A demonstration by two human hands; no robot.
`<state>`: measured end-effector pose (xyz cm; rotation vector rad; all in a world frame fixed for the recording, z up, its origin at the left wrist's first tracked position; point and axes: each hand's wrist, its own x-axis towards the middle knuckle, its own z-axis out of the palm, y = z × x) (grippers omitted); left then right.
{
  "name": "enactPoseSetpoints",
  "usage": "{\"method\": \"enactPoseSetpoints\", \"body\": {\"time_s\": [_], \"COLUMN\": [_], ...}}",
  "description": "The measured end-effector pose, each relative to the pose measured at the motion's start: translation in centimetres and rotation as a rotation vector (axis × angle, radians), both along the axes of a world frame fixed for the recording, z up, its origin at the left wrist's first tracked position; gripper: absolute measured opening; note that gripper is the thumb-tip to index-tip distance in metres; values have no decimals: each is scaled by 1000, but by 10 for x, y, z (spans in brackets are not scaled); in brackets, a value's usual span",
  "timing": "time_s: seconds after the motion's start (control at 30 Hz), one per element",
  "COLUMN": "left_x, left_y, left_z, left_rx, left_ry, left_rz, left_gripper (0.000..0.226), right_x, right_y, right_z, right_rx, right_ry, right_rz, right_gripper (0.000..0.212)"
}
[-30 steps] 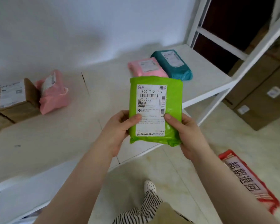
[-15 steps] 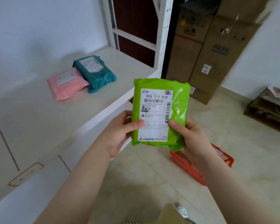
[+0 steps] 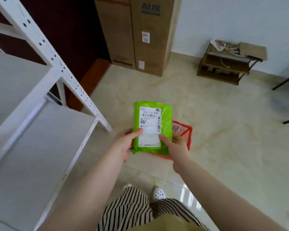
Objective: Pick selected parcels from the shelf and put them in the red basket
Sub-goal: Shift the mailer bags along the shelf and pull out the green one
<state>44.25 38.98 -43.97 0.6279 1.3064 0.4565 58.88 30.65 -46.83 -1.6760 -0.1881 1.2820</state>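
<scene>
On my left I see the white shelf [image 3: 40, 124], which takes most of that side, and its boards in view are grey. Behind it, against the wall, stand two tall cardboard boxes [image 3: 137, 34] close together. To the far right a small dark wooden rack [image 3: 227, 64] stands on the pale tiled floor [image 3: 232, 139], with papers and wires on its top. Lower in front of me lies the red basket [image 3: 184, 132] on the floor, mostly hidden behind the parcel; only its right corner and a strip of its near edge show. I hold the green parcel [image 3: 165, 119] above the basket with both hands, its white label facing me and its upper end tilted away. My left hand [image 3: 125, 144] grasps the lower left edge, the thumb pressed on the label. My right hand [image 3: 173, 145] grasps the lower right edge, the thumb also on the label. Below, I see striped trousers [image 3: 132, 210] and one white shoe [image 3: 158, 194]
</scene>
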Motion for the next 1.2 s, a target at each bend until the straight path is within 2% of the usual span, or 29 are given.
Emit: {"method": "enactPoseSetpoints", "body": {"time_s": [0.1, 0.23, 0.33, 0.47, 0.57, 0.63, 0.77, 0.93, 1.1, 1.2], "left_x": [45, 92, 118, 149, 173, 185, 208, 237, 253, 256], "left_y": [15, 43, 67, 94, 104, 104, 94, 79, 68, 65], "left_z": [-26, -59, -92, -151, -201, -238, -335, -456, -560, -617], "left_rx": [-113, -174, -198, -188, -186, -210, -231, -216, -170, -214], "left_ry": [37, 47, 98, 140, 172, 196, 279, 399, 437, 464], "left_rz": [-38, -109, -155, -174, -231, -286, -352, -288, -271, -234], "left_gripper": [11, 35, 36, 36, 27, 26, 40, 41, 35, 33], "right_x": [27, 55, 72, 90, 105, 113, 134, 159, 171, 170], "right_y": [10, 37, 59, 80, 87, 89, 85, 76, 75, 76], "right_z": [-33, -63, -92, -145, -193, -231, -318, -435, -539, -594], "right_rx": [-176, -246, -226, -261, -258, -258, -341, -424, -482, -497], "right_ry": [61, 259, 339, 352, 358, 363, 342, 315, 294, 263], "right_rz": [-104, -318, -502, -608, -688, -741, -789, -830, -871, -852], "right_gripper": [42, 19, 21, 39, 35, 35, 49, 51, 53, 52]}}
